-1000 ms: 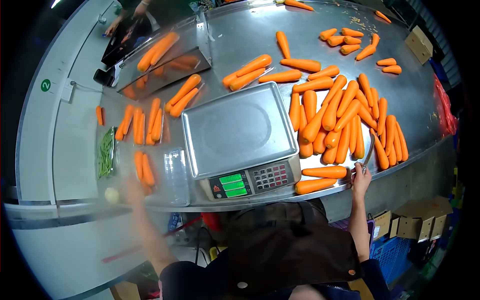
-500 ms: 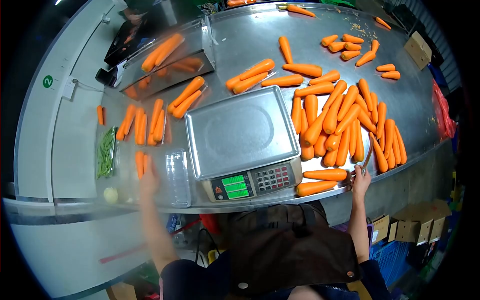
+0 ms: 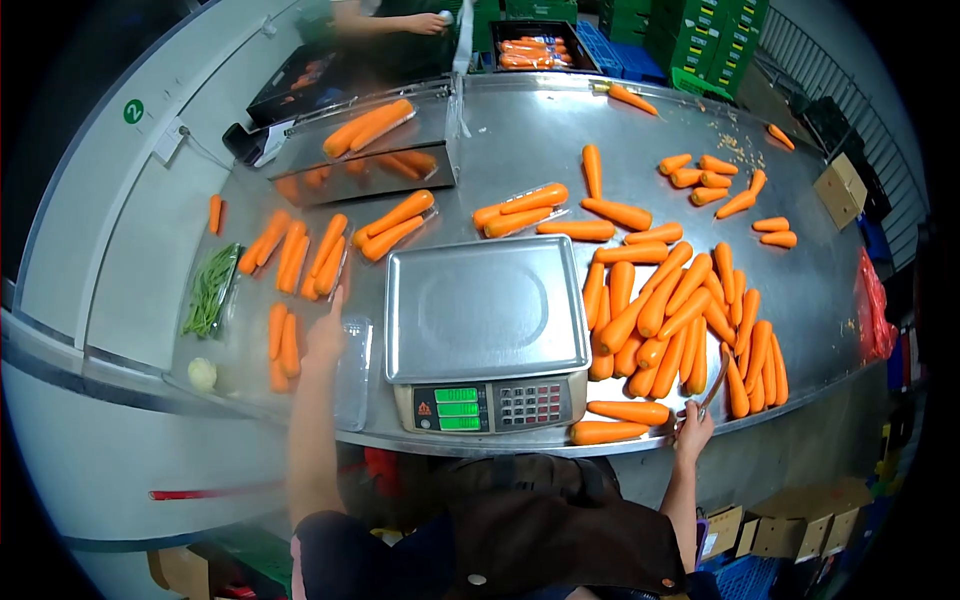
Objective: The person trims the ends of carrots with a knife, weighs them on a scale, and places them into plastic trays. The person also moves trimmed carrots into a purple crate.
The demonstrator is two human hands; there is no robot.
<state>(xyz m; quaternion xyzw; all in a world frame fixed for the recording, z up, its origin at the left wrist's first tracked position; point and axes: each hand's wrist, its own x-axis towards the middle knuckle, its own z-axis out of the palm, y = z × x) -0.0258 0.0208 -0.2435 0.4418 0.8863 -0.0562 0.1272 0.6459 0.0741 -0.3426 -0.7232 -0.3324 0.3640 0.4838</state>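
Observation:
In the head view my left hand (image 3: 324, 333) is over the left part of the steel table, a finger stretched out towards a wrapped pack of carrots (image 3: 328, 258). It is slightly blurred and seems to hold nothing. Just right of it lies a clear plastic tray (image 3: 355, 375). A few carrots (image 3: 284, 345) lie to its left. My right hand (image 3: 693, 428) is closed round a knife (image 3: 717, 382), the blade pointing up and away at the table's front edge. A large pile of loose carrots (image 3: 665, 305) lies beside the blade, with two carrots (image 3: 628, 412) left of the hand.
A digital scale (image 3: 487, 310) stands in the middle. Several wrapped carrot packs (image 3: 520, 208) lie behind and left of it. Green beans in a bag (image 3: 212, 290) and a pale round vegetable (image 3: 202, 374) are far left. Another person's hand (image 3: 430, 23) shows at the back.
My left hand has moved up and right, from the lower carrots to near the upper wrapped packs. The view has shifted, showing more of the back. My right hand still holds the knife.

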